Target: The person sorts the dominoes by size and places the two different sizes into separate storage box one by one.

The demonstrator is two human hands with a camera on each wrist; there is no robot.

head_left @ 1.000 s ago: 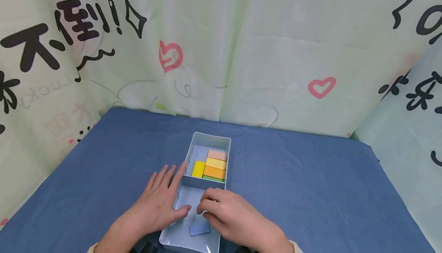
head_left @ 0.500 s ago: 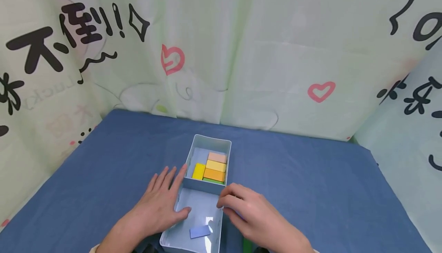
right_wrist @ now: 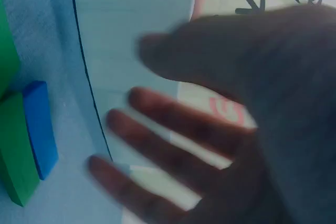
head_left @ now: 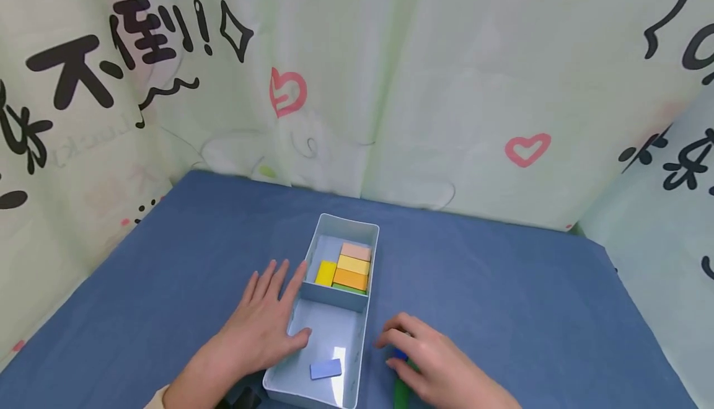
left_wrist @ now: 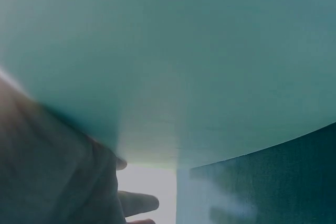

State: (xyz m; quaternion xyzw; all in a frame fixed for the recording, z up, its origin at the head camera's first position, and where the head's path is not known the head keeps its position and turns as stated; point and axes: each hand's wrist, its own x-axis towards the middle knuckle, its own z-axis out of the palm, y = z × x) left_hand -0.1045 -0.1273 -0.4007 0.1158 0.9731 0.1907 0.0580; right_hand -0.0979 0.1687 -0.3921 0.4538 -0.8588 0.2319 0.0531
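Note:
My left hand [head_left: 259, 328] has its fingers spread along the left side of a pale blue two-part box [head_left: 334, 298]. In the left wrist view, the box's wall [left_wrist: 173, 77] fills most of the picture. My right hand [head_left: 429, 359] hovers just right of the box, fingers bent and apart with nothing between them. Beneath it lie a blue block [right_wrist: 41, 129] and green blocks [right_wrist: 16, 150], partly hidden in the head view. One light blue block [head_left: 326, 369] lies in the near compartment. The far compartment holds yellow [head_left: 326, 273], pink [head_left: 356, 251], pale yellow, orange [head_left: 350, 279] and green blocks.
A dark blue cloth [head_left: 502, 310] covers the table. Pale printed curtains [head_left: 446, 74] enclose its back and sides. Black objects [head_left: 245, 398] show at the near edge by my left forearm.
My right hand has moved right, from above the near compartment to beside the box, over the blue and green blocks. The left hand stays on the box's side.

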